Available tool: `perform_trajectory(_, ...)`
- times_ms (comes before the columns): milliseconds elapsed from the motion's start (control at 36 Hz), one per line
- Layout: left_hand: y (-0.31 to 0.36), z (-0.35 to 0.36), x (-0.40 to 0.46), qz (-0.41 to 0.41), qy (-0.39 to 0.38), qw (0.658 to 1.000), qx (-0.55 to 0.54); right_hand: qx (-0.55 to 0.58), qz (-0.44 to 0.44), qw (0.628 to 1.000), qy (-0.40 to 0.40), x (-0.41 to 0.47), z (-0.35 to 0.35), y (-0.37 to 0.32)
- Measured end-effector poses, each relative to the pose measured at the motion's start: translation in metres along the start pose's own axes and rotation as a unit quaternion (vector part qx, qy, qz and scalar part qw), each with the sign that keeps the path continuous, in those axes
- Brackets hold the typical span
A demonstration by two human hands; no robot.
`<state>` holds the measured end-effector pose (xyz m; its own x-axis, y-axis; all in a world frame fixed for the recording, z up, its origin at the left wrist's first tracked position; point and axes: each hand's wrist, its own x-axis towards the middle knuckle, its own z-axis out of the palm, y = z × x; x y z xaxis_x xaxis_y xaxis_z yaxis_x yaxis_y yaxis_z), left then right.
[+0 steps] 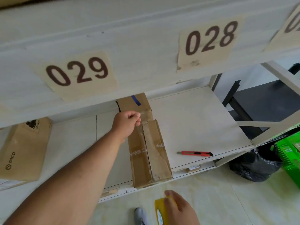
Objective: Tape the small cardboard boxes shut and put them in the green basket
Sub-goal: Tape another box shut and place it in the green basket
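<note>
- The long brown cardboard box (150, 153) lies on the white shelf (194, 120), its long axis running from the front edge toward the back.
- The left hand (127, 121) pinches the clear tape end at the box's far end.
- The right hand (178, 207) grips a yellow tape roll (159, 210).

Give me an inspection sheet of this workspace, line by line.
Surface: white shelf board, bare to the right of the box.
Job's things: small cardboard box on the shelf, clear tape along its top seam; yellow tape roll; green basket on the floor, right.
Clutter: red utility knife; PICO box; black bag.
Grippers: left hand pinching the tape end; right hand holding the roll.
Cables: nothing seen.
Surroundings: labels 029 and 028; tiled floor.
</note>
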<state>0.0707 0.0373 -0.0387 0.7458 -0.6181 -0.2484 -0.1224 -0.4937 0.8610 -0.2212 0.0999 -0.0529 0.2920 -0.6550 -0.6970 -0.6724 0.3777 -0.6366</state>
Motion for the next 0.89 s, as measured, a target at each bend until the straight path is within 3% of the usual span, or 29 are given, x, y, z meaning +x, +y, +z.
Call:
perform_trajectory(250,-0.012,-0.002,0.015,0.007,-0.017,1.000,0.025,-0.028,-0.020,0.999,0.001,0.005,0.021,0.001)
perform_trajectory(444,-0.022,0.004,0.023,0.006,-0.008,1.000,0.029,-0.052,0.006,0.997,0.054,0.009,0.035,-0.001)
perform_trajectory(889,-0.038,0.013,0.034,0.005,-0.009,1.000,0.025,-0.065,0.023,0.994,0.082,0.017,0.041,-0.002)
